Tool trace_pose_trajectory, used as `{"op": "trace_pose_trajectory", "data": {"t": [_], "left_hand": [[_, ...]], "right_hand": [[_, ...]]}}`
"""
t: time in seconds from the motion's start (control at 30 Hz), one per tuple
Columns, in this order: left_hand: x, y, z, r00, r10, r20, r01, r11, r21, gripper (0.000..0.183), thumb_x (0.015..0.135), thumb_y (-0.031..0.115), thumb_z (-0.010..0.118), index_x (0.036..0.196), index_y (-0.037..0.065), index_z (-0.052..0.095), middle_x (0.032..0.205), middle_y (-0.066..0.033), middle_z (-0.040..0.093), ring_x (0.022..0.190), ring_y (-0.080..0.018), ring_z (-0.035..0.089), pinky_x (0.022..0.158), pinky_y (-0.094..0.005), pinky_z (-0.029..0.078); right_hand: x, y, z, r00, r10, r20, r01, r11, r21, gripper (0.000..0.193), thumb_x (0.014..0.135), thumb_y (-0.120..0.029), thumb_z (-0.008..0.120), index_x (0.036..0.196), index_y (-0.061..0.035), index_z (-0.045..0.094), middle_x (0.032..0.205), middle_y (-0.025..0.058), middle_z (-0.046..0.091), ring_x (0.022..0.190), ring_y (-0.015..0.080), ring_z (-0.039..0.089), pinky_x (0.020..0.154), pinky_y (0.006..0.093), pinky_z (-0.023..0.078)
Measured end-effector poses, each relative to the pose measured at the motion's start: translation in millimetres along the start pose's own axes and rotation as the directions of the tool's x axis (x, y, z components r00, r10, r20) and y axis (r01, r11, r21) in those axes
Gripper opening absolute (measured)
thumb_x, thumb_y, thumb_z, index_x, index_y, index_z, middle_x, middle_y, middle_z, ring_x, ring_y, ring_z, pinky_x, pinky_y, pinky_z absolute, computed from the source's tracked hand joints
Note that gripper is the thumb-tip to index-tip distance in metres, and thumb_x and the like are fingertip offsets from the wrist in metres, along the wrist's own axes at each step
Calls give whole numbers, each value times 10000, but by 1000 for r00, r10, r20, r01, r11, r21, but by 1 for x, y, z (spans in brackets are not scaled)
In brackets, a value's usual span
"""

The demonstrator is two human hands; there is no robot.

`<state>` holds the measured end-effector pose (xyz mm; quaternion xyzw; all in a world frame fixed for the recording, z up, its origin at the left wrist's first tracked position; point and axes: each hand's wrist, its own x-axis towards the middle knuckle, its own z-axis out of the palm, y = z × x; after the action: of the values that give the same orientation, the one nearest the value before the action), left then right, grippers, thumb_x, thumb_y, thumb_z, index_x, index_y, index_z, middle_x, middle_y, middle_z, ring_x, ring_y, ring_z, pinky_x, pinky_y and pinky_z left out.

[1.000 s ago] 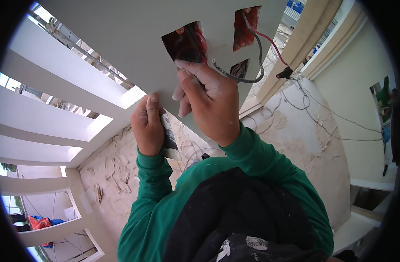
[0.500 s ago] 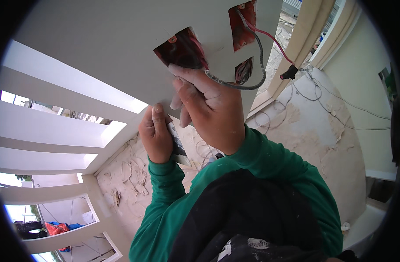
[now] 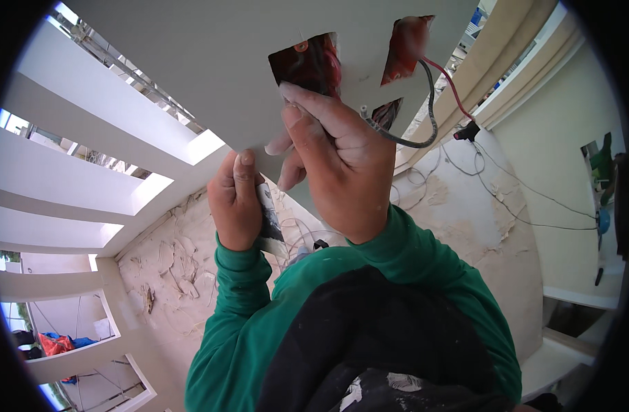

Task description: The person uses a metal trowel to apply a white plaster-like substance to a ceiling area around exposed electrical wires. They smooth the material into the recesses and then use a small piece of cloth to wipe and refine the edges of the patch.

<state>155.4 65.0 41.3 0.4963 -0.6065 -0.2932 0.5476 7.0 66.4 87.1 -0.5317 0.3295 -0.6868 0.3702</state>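
while the person faces a pale grey wall panel [image 3: 211, 75] with rectangular cut-outs, both hands work close to the nearest opening. the right hand [image 3: 342, 165] is raised against the panel, its fingers [image 3: 307, 113] curled toward the lower edge of the left-hand reddish cut-out box [image 3: 307, 62], seemingly so the fingertips can reach inside; whether they pinch anything in there cannot be told, since the back of the hand hides the palm side. just right of that hand a grey sheathed cable [image 3: 404, 141] loops out of a second reddish opening [image 3: 405, 48], with a thin red wire [image 3: 452, 86] beside it, both hanging free and apart from the fingers. the left hand [image 3: 235, 202] sits lower and to the left, closed in a fist around a flat white-and-dark object [image 3: 270, 223], perhaps a switch plate or tool, thumb pressed up along it; it appears kept there out of the way yet near at hand. green sleeves [image 3: 246, 302] cover both forearms. below lies a rough plaster-stained floor [image 3: 170, 261] with loose wires, and white beams [image 3: 74, 165] stand to the left.
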Motion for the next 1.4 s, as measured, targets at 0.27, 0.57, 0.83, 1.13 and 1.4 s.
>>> {"op": "trace_pose_trajectory", "data": {"t": [0.27,0.57,0.83,1.13,1.4], "left_hand": [[1,-8,-3,1000,15,5,-14,998,-63,344,1061,272,468,944,-8,629,658,3,495,625,-71,430,557,-259,355],[3,-17,-4,1000,-4,-6,4,999,-38,356,1068,270,449,895,-3,598,688,11,502,657,-77,436,591,-245,347],[7,-10,-2,999,-22,-44,25,998,60,432,1077,328,404,757,58,509,601,-6,486,466,-55,415,397,-204,293],[-4,2,-9,998,-27,-48,36,980,198,307,1048,208,478,825,8,542,623,-41,516,474,-60,440,401,-191,300],[-26,25,-9,979,178,-102,-155,968,196,161,947,113,591,904,-42,576,738,-67,581,522,-77,462,530,-225,409]], "right_hand": [[1,-5,6,999,-47,-16,47,999,8,259,994,-75,567,1220,30,638,736,75,673,503,63,576,490,198,449],[5,0,-2,999,-27,20,25,997,66,235,993,-39,544,1197,28,639,746,64,656,507,54,562,479,203,454],[7,28,-30,990,-106,90,115,989,-95,209,939,16,577,1138,32,639,762,93,668,543,103,602,486,240,488],[-52,35,-72,980,48,191,-86,976,198,202,934,-33,577,1134,-9,591,790,105,695,695,186,706,643,289,551],[-75,70,-109,925,345,161,-373,904,208,171,958,-53,561,1110,27,564,878,132,711,766,173,712,719,288,552]]}}
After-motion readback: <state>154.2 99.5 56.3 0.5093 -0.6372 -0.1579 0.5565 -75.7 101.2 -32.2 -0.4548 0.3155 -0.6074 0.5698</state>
